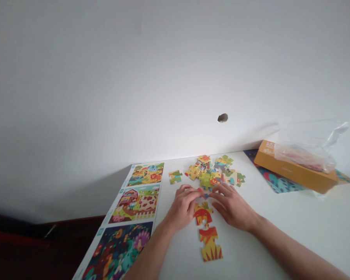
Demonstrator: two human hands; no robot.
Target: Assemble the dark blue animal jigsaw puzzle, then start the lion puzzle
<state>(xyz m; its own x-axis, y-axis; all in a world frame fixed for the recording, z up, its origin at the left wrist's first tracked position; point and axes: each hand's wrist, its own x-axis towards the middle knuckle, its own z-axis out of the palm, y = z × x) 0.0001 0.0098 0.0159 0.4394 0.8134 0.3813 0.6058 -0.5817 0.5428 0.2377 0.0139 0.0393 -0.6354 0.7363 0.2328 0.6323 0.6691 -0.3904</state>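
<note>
On the white table, lion puzzle pieces form a short upright strip in front of me, with a lion's face at its upper end and yellow grass at the bottom. My left hand and my right hand meet just above this strip. Between their fingertips is a small puzzle piece with red and blue on it, partly hidden by the fingers. Both hands are closed on it. Just beyond them lies a pile of loose puzzle pieces, and one green and yellow piece lies apart on the left.
A picture sheet with several printed scenes runs along the table's left edge. At the back right, an orange box with a clear plastic bag on top rests on a dark printed sheet. Behind the table rises a white wall with a hole.
</note>
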